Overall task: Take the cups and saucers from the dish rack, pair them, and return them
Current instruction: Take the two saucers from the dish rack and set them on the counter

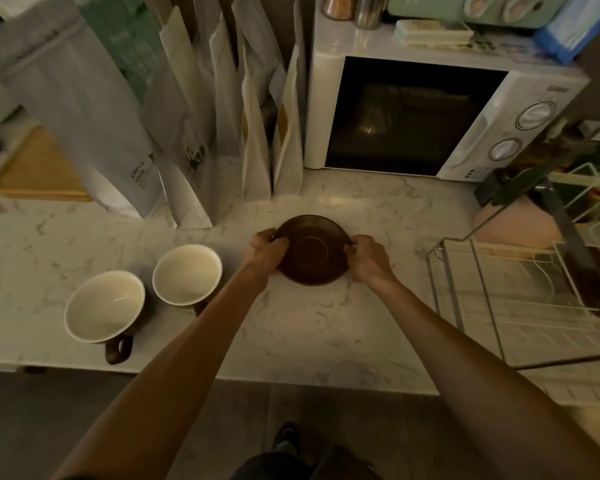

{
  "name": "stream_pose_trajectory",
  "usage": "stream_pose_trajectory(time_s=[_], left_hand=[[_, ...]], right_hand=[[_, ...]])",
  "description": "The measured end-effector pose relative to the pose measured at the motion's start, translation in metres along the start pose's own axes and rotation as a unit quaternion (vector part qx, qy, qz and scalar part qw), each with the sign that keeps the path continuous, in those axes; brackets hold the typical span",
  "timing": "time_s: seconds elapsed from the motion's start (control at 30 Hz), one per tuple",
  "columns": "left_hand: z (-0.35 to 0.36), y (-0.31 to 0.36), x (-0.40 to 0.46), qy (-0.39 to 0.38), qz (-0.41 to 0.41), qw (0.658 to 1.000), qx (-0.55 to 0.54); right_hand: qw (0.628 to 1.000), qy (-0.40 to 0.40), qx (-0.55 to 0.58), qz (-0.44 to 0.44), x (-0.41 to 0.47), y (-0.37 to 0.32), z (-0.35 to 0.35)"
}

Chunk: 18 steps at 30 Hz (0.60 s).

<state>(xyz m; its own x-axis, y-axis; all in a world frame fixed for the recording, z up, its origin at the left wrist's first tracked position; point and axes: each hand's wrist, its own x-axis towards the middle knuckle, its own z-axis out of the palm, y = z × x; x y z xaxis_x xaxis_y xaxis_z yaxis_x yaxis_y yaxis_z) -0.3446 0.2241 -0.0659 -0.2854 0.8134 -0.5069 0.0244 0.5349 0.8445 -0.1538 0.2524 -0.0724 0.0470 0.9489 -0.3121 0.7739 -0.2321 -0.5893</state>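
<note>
You are partway through, by the look of it: the two cream-lined, dark-brown ceramic cups, one [105, 306] nearer the counter edge and one [187, 274] just behind it, already stand upright on the white marbled countertop [309, 327], to the left of the round dark-brown ceramic saucer [311, 249]. The white wire dish rack [520, 299], to the right of the saucer, looks emptied of cups in the part you can see (its far end runs out of view). Pairing is not yet done, since no cup sits on a saucer. Whether one saucer or a stack lies there, I cannot tell.

Your left hand [266, 249] grips the saucer's left rim with curled fingers, thumb over the top. Your right hand [367, 258] pinches the right rim the same way. The saucer sits at, or just above, the countertop, in front of the white microwave oven [430, 116].
</note>
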Motion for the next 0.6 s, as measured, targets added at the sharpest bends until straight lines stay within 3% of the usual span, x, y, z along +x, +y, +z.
stream_pose_trajectory(time_s=[0.33,0.6], left_hand=[[0.003,-0.004,-0.009,0.009,0.045,0.994,0.098],[-0.008,-0.006,-0.03,0.063,0.148,0.935,0.317]], right_hand=[[0.997,-0.003,-0.079,-0.016,-0.007,-0.006,-0.003],[0.97,0.05,-0.213,-0.104,-0.028,-0.006,-0.014]])
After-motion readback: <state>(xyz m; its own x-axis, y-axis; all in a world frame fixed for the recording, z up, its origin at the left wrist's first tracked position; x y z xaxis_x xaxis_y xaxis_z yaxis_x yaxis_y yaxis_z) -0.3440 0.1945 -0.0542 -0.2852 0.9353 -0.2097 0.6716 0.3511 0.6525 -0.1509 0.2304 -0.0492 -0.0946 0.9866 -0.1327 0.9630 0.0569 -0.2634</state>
